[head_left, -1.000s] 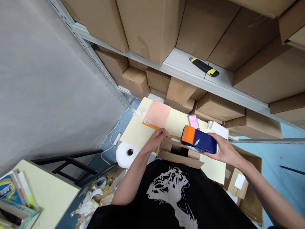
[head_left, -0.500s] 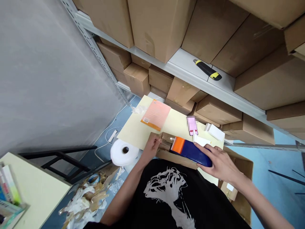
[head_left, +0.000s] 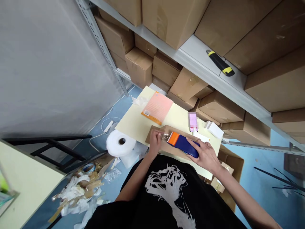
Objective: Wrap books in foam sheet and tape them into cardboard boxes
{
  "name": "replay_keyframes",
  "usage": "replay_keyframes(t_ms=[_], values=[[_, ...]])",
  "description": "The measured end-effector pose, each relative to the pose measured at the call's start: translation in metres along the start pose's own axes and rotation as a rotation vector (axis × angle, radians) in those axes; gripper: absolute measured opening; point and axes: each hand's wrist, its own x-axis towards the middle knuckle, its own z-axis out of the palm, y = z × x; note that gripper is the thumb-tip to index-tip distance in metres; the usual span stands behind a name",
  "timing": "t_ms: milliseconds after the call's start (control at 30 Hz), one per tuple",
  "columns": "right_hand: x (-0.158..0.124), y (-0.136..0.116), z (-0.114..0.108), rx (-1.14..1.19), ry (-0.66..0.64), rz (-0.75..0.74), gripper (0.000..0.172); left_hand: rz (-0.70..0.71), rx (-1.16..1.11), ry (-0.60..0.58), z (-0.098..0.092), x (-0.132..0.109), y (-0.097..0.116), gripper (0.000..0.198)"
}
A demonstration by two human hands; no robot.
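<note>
A small brown cardboard box (head_left: 166, 149) lies on the pale yellow table (head_left: 135, 127) in front of me. My right hand (head_left: 205, 156) is closed round a blue and orange tape dispenser (head_left: 182, 144), which rests on top of the box. My left hand (head_left: 155, 143) sits at the box's left end, its fingers pinched on the clear tape end drawn from the dispenser's orange head.
An orange booklet (head_left: 157, 108) and a pink item (head_left: 193, 121) lie farther back on the table. A white roll (head_left: 120, 143) stands at the table's left. A yellow-black utility knife (head_left: 220, 63) lies on the shelf among cardboard boxes (head_left: 171, 19). Scrap litters the floor (head_left: 81, 190).
My right hand has brought the dispenser down onto the box and leftward. My left hand moved from the box flap to pinch the tape end. The view has tilted.
</note>
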Motion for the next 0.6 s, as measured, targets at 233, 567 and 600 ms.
replay_keyframes(t_ms=[233,567,600], values=[[0.026,-0.012,-0.008,-0.104,-0.073,-0.035,0.062,-0.1,-0.032,-0.027,-0.018,-0.004,-0.013,0.033],[0.021,-0.002,0.001,-0.159,-0.107,-0.085,0.071,-0.068,0.276,-0.096,-0.02,-0.015,-0.049,0.023],[0.021,-0.002,0.002,-0.163,-0.104,-0.084,0.071,-0.063,0.314,-0.115,-0.019,-0.014,-0.051,0.023]])
